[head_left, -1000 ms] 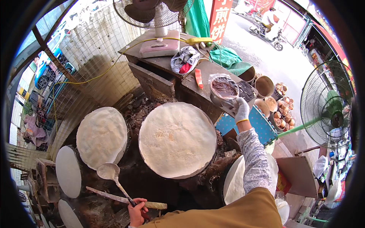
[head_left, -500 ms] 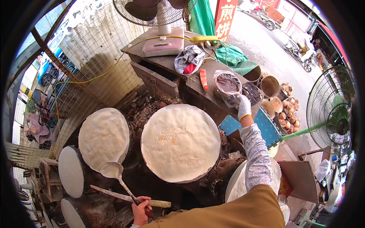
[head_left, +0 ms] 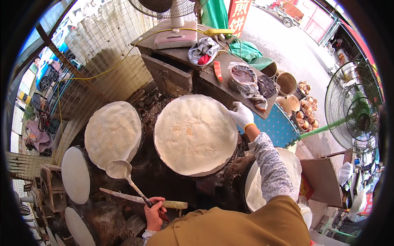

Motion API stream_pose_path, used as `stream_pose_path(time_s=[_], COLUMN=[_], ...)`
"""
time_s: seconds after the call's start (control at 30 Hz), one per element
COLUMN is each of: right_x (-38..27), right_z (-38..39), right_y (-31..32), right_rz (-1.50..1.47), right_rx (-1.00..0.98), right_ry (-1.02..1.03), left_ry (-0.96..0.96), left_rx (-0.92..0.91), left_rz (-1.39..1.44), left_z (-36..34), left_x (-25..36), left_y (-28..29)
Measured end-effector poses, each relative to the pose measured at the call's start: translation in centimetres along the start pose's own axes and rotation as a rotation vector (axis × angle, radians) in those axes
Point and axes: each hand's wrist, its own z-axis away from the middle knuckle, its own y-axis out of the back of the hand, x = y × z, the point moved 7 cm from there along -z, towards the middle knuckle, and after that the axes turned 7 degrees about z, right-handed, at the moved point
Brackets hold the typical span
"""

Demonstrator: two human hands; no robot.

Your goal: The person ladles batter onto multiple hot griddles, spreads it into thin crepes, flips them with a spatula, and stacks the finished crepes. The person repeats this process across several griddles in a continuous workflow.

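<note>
My bare left hand (head_left: pixel 155 214) is closed around the handle of a metal ladle (head_left: pixel 118 169). A flat wooden stick (head_left: pixel 135 198) crosses at the same fingers and seems gripped with it. The ladle's bowl hangs by the near edge of the left round griddle's pale flatbread (head_left: pixel 113 135). My right hand (head_left: pixel 243 115), in a white glove, reaches to the right edge of the large central flatbread (head_left: pixel 196 135). Its thumb and fingers look apart, with nothing visible in them. Whether the fingertips touch the flatbread I cannot tell.
Beyond the griddles stands a worktable (head_left: pixel 213 78) with a plastic-lined bowl (head_left: pixel 243 78), a red-handled tool (head_left: pixel 218 71) and a cloth (head_left: pixel 204 51). Another flatbread (head_left: pixel 266 180) lies at right, near a blue dotted panel (head_left: pixel 273 127). A standing fan (head_left: pixel 361 119) is farther right.
My right hand has moved from beside the plastic-lined bowl, nearer and leftward, to the central flatbread's edge. My left hand keeps its grip on the ladle. The view has shifted slightly.
</note>
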Motion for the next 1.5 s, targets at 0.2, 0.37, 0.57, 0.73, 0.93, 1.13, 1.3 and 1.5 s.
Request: stream_pose_path(time_s=[0.2,0.37,0.57,0.73,0.93,1.13,1.3,1.5], right_x=[-1.7,-2.7,-20.3,-35.3,-51.0,-53.5,-46.1,-42.4], right_z=[0.5,1.8,13.8,18.5,12.9,1.4,-1.1,-0.1], right_y=[-3.7,-0.6,11.5,13.1,9.6,-4.9,-20.3,-21.8], right_rz=[0.084,-0.06,0.051,0.011,-0.487,0.25,-0.467,-0.033], right_rx=[-0.134,-0.112,0.285,0.211,-0.296,-0.203,-0.312,-0.281], right_ry=[0.017,0.099,0.525,0.911,0.852,0.818,0.337,0.291], left_ry=[-0.05,-0.061,-0.105,-0.142,-0.252,-0.222,-0.183,-0.191], left_rx=[0.028,0.011,0.029,0.099,0.285,0.417,0.599,0.671], left_rz=[0.032,0.074,0.116,0.189,0.31,0.378,0.435,0.422], left_z=[2.2,4.0,6.5,7.7,10.6,11.0,12.5,12.9], left_x=[-0.2,-0.7,-1.3,-1.8,-2.0,-3.1,-4.6,-6.2], left_y=[3.0,5.1,9.1,11.3,15.1,15.9,17.0,16.7])
